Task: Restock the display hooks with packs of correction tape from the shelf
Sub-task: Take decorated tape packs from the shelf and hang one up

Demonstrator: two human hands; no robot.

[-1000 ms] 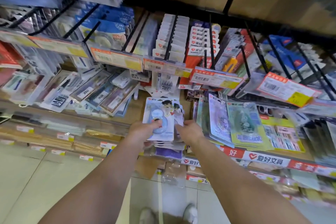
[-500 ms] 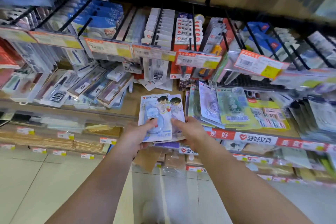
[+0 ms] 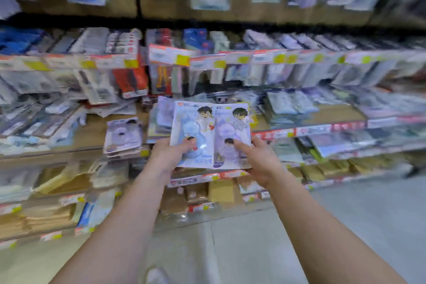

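I hold correction tape packs with cartoon figures in front of the shelf. My left hand (image 3: 170,153) grips the blue pack (image 3: 196,129), thumb on its front. My right hand (image 3: 258,159) grips the purple pack (image 3: 232,131) beside it, thumb on its front. The two packs overlap at their inner edges, and more packs may lie behind them. Another purple pack (image 3: 123,134) lies on a stack on the shelf to the left. The display hooks (image 3: 175,57) with price tags run above, blurred.
Blister packs of stationery crowd the wooden shelf (image 3: 92,136) and hang from a hook row with yellow-orange tags (image 3: 279,59). Lower shelves (image 3: 53,217) hold brown envelopes. Grey floor tiles (image 3: 345,226) lie below, and a shoe tip (image 3: 156,275) shows at the bottom.
The view has swung to the right and blurred. Both hands have lifted the packs clear of the shelf stack and hold them higher, side by side.
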